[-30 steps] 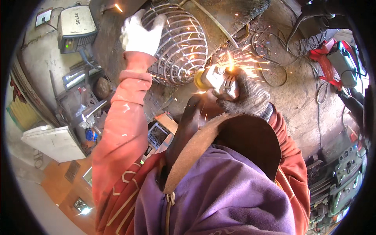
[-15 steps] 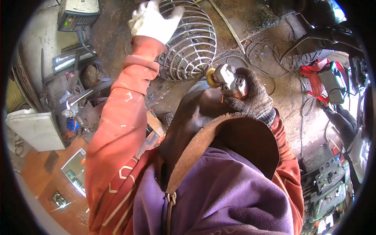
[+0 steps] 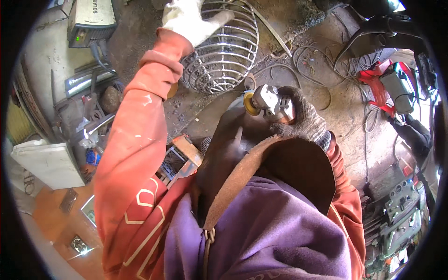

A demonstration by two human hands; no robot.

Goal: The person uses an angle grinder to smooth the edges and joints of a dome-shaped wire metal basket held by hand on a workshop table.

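Observation:
My left hand [image 3: 189,21], in a white glove, grips the side of a round basket of metal rods [image 3: 224,51]. Its thumb stretches over the bars, and the fingertips are cut off by the upper edge. In a grey knit glove, my right hand [image 3: 305,112] is wrapped round a small angle grinder [image 3: 279,105]. The grinder's yellowish disc [image 3: 251,103] points left, apart from the basket, above my dark-covered leg [image 3: 219,140]. A brown leather apron [image 3: 298,172] hangs at my front.
A welding machine [image 3: 93,23] stands at the upper left, with metal scrap [image 3: 91,86] below it. Cables [image 3: 317,70] loop over the floor on the right. Further right are a red-and-grey machine [image 3: 385,88] and tools [image 3: 396,210]. A white panel [image 3: 49,163] leans at left.
The basket has turned, its narrow lower end shifting left. My left hand has moved slightly right and up. The grinder is slightly lower, still in my right hand.

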